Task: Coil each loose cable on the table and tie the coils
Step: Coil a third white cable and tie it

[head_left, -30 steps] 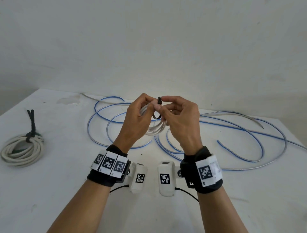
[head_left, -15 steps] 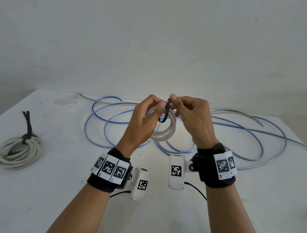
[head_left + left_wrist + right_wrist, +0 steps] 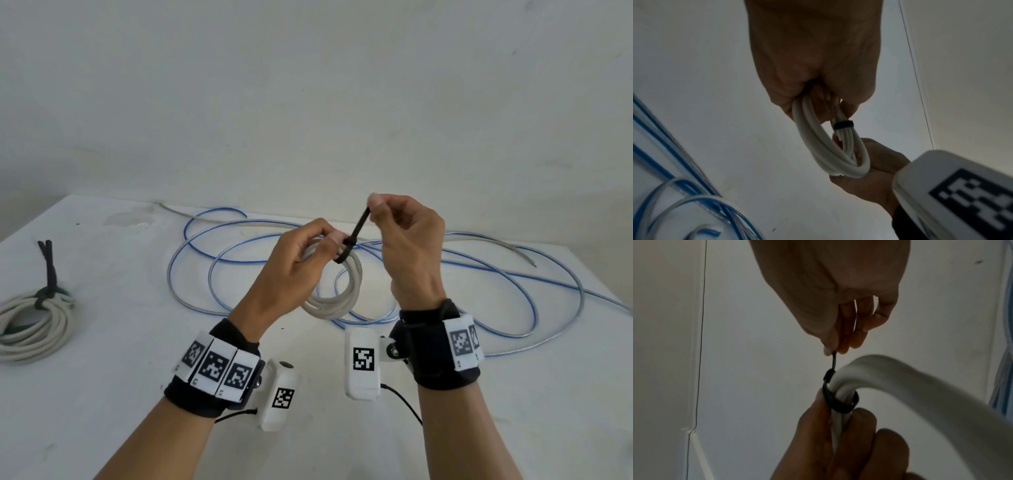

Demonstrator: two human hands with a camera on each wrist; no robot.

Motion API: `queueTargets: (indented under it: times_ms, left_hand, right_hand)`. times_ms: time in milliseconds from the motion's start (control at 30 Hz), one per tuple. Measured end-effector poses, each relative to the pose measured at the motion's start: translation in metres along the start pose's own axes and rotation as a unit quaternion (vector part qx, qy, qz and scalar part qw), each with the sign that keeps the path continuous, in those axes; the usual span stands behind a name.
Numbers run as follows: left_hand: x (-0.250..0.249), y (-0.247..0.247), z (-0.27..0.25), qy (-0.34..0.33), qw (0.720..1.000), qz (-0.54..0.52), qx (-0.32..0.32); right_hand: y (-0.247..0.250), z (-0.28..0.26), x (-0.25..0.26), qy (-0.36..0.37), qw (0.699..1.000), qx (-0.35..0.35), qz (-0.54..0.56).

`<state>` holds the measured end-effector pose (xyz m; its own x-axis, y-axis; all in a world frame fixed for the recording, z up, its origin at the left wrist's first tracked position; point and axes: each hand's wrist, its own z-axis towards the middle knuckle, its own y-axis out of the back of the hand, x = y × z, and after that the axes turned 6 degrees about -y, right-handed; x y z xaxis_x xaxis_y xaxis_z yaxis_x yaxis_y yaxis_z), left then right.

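Observation:
A small coil of white cable (image 3: 346,294) hangs in the air above the table, and my left hand (image 3: 330,240) grips its top between thumb and fingers. A black tie (image 3: 358,228) is looped round the strands just beside that grip. My right hand (image 3: 373,209) pinches the tie's free end and holds it taut, up and to the right. The left wrist view has the tie (image 3: 843,125) as a tight band round the coil (image 3: 818,146). From the right wrist I see the pinch (image 3: 833,352) above the loop of the tie (image 3: 838,404).
A long clear cable with a blue core (image 3: 168,274) sprawls in loose loops over the back of the white table (image 3: 102,394), behind and under my hands. At the table's left edge lies a larger white coil (image 3: 34,325) bound with a black tie (image 3: 48,270).
My right hand has drawn the tie's free end up and to the right, and the loop has closed tight round the coil. Both hands have shifted slightly right.

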<state>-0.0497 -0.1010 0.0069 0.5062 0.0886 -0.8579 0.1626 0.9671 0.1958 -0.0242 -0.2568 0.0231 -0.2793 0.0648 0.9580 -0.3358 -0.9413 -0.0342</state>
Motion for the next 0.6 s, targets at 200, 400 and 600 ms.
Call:
queueTargets:
  times_ms: [200,400,600]
  left_hand:
    - [-0.001,0.003,-0.001,0.013,1.000,-0.015,-0.012]
    - [0.003,0.006,0.000,0.032,0.999,-0.019,-0.023]
    - [0.004,-0.003,0.002,0.042,0.998,-0.051,-0.024]
  right_hand:
    - [0.001,-0.006,0.006,-0.068,0.991,0.116,0.003]
    - [-0.007,-0.010,0.003,-0.035,0.991,0.132,-0.005]
    - [-0.006,-0.008,-0.001,0.015,0.998,0.068,-0.004]
